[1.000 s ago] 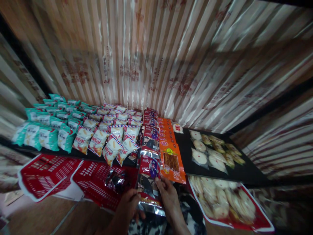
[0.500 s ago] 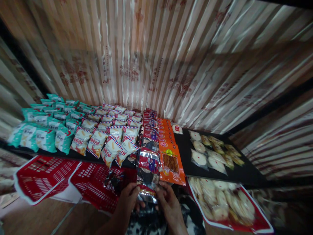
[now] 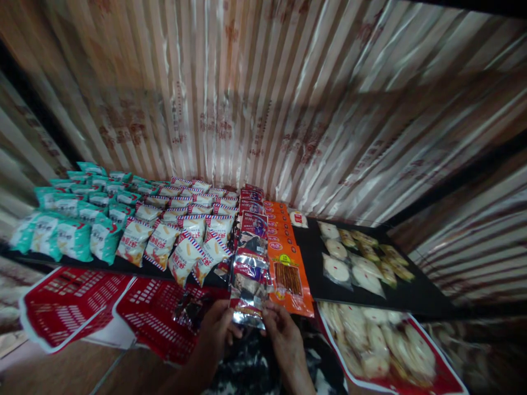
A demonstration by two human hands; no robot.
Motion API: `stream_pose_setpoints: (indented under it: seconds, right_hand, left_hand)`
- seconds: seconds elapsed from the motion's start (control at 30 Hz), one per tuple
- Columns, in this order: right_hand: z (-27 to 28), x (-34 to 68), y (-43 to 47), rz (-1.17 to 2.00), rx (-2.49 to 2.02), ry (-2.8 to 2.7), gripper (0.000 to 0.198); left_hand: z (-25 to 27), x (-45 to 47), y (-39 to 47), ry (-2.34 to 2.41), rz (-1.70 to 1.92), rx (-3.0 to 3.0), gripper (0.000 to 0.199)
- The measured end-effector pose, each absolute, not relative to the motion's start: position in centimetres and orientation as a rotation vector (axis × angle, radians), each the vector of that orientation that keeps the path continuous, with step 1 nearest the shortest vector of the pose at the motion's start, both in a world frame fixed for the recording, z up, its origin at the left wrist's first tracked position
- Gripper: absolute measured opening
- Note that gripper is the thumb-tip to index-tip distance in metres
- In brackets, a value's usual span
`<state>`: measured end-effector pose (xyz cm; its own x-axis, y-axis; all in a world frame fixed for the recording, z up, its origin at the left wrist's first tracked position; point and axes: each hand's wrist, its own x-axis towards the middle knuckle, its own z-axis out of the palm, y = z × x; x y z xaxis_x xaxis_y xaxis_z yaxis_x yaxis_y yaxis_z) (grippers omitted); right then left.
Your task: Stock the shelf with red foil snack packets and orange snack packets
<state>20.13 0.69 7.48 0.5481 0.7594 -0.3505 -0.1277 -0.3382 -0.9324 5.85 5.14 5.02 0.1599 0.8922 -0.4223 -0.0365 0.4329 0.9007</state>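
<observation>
A dark, shiny snack packet [image 3: 248, 289] with a silver lower edge lies over the front of the black shelf. My left hand [image 3: 218, 329] pinches its lower left corner, and my right hand [image 3: 284, 334] pinches the lower right one. Behind it runs a row of matching dark red packets [image 3: 252, 225]. Directly to the right, orange snack packets [image 3: 288, 269] lie overlapped in a column. White-and-orange chip bags [image 3: 185, 258] with striped tops stand in rows on the left of the held packet.
Teal snack bags [image 3: 74, 238] fill the shelf's left end. Round white crackers [image 3: 336, 269] in clear wrap and yellowish packets lie on the black shelf [image 3: 321, 288] at right. Below are red baskets [image 3: 152, 312]; a right-hand basket [image 3: 444, 378] holds wrapped crackers. Striped plastic sheeting [image 3: 247, 82] hangs behind.
The held packet's lower edge has risen slightly and tilts more toward the camera, catching more light. Both hands keep their pinch on it. The view has shifted a little.
</observation>
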Motion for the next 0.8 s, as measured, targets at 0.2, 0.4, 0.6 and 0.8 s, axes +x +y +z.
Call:
stream_pose_setpoints:
  seconds: [0.2, 0.4, 0.6, 0.8]
  right_hand:
    - [6.8, 20.6, 0.8, 0.984, -1.686, -0.542, 0.053]
    - [5.9, 20.5, 1.0, 0.958, -1.683, -0.592, 0.052]
    - [4.6, 20.6, 1.2, 0.861, -1.651, -0.619, 0.049]
    - [4.7, 20.3, 1.8, 0.885, -1.610, -0.597, 0.045]
  left_hand:
    - [7.0, 4.1, 5.2, 1.254, 1.066, 1.809, 0.026]
    - [10.6, 8.6, 11.6, 1.070, 0.914, 2.537, 0.038]
    - [8.6, 12.1, 15.0, 1.141, 0.643, 2.740, 0.042]
    - [8.2, 11.7, 13.7, 1.201, 0.638, 2.760, 0.043]
